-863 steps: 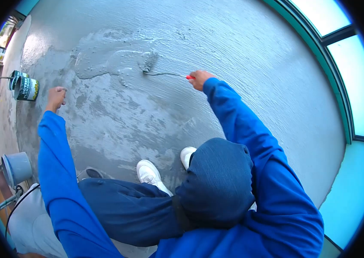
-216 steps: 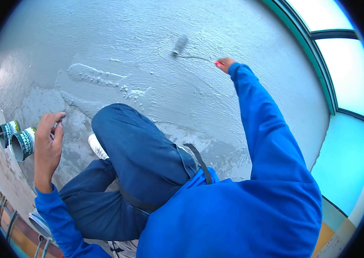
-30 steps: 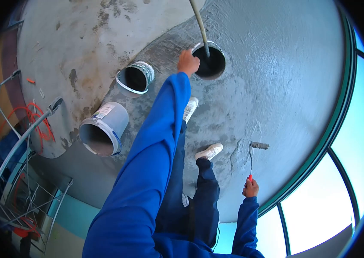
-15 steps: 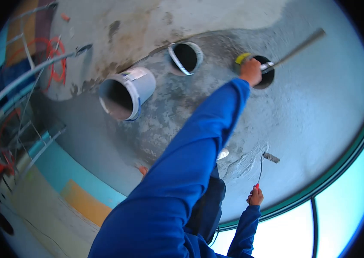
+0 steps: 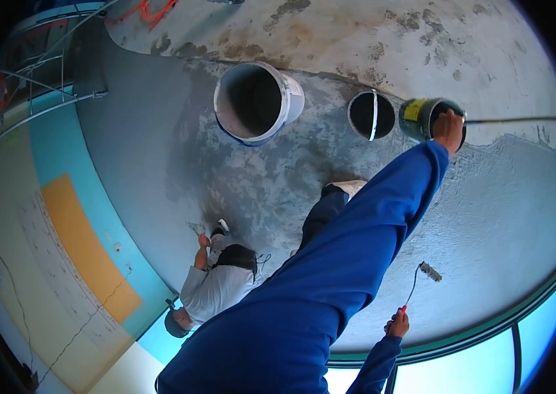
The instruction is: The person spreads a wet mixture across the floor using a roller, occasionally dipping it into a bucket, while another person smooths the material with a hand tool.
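My left hand is closed around a long thin stick, at the mouth of a dark bucket with a yellow label. The stick points out to the right; the hand hides its near part. Low on the right, my right hand grips a small paint roller by its red handle. The fuzzy roller head is above the wet-looking grey floor. Just left of the labelled bucket stands a smaller bucket with a white handle across its mouth.
A large white bucket stands further left. A co-worker in a light shirt and dark cap bends at lower left, a tool in one hand. Metal scaffolding is at upper left, an orange hose on the floor, windows below.
The view has swung, so the buckets appear further right. The labelled bucket looks closer to the smaller one. The co-worker's body has come into view. Both my hands keep their grip.
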